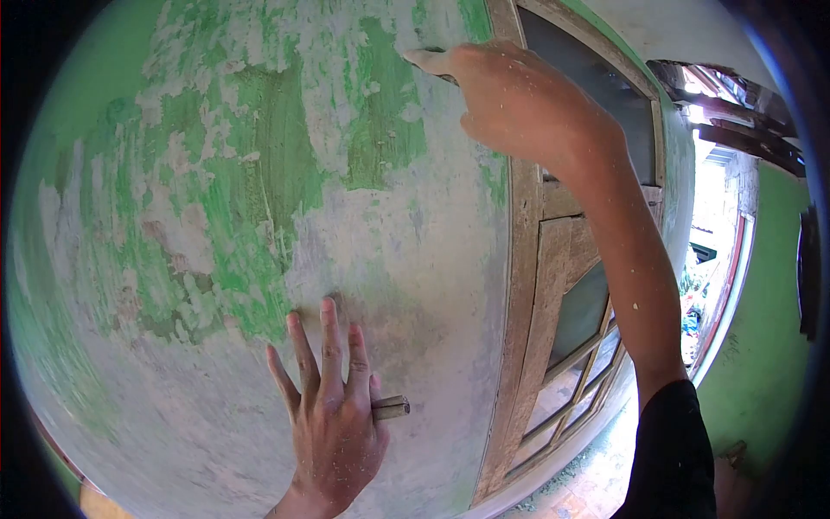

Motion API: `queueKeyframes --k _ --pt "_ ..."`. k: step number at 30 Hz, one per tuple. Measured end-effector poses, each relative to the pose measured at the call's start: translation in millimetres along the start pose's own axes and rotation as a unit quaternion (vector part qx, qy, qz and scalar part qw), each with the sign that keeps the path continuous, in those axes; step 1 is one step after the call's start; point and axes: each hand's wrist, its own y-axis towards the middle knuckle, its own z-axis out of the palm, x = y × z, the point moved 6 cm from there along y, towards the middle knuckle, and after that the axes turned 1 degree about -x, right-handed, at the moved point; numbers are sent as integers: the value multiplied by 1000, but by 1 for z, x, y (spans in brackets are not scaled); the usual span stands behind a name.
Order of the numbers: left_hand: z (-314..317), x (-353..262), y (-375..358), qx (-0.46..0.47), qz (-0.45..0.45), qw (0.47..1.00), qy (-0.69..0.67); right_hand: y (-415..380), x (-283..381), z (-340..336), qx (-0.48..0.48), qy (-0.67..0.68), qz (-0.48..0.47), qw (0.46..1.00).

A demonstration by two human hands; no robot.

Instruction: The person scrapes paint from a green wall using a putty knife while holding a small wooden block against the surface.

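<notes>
My left hand point(333, 415) lies against the wall with its fingers spread. Beside its thumb pokes out the end of a short grey-brown rod point(393, 407), tucked between thumb and palm; the rest is hidden. Higher up, at the right side of the wall, my right hand point(519, 95) reaches across with its index finger stretched along the surface. A thin dark edge shows by that fingertip, but what the closed fingers hold is mostly hidden. The wall point(415, 251) has patchy green paint over a whitish, scraped-looking layer.
A worn wooden frame point(523, 259) with glass panes borders the wall on the right, close to my right forearm. Further right are a bright opening point(713, 216) and another green wall point(769, 259). Crumbs lie on the floor point(596, 471) below.
</notes>
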Motion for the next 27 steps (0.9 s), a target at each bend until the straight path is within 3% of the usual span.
queueKeyframes --k 1,3,4,6,10,12,15,17,18,19,21,22,23,24,25,26,27 --pt "0 -1 1 -2 -2 1000 -3 7 7 -11 -3 1 0 1000" --pt "0 -3 3 -2 0 1000 5 20 14 -22 161 -2 78 984" --pt "0 -4 3 -2 -2 1000 6 16 10 -16 164 -1 77 984" --pt "-1 -4 1 -1 -5 1000 1 10 3 -6 84 30 42 995" --pt "1 -9 2 1 -2 1000 4 22 -9 0 63 52 8 997" --pt "3 -13 3 -1 -8 1000 5 20 -16 0 1 86 -4 996" --pt "10 -8 1 -13 -13 1000 14 -21 -11 12 23 113 30 993" --pt "10 -7 -5 -20 -12 1000 19 -87 -12 25 26 254 44 966" --pt "13 -6 -11 -10 -26 1000 5 -127 -2 21 177 293 119 932" --pt "15 -5 -17 -1 -39 999 -10 -174 5 22 282 278 129 909" --pt "16 -6 -31 21 -54 998 -16 -307 21 55 384 370 102 840" --pt "22 -5 -42 42 -70 996 -34 -375 42 61 406 491 137 759" --pt "28 -3 -54 63 -89 993 -50 -462 59 71 587 445 219 640" --pt "37 0 -65 79 -108 989 -57 -528 78 67 632 443 318 551" --pt "48 2 -73 81 -113 989 -54 -625 98 71 629 404 356 561" --pt "60 6 -78 70 -109 991 -23 -690 130 70 606 218 185 742" --pt "65 8 -81 60 -104 993 9 -769 159 41 607 223 181 741"
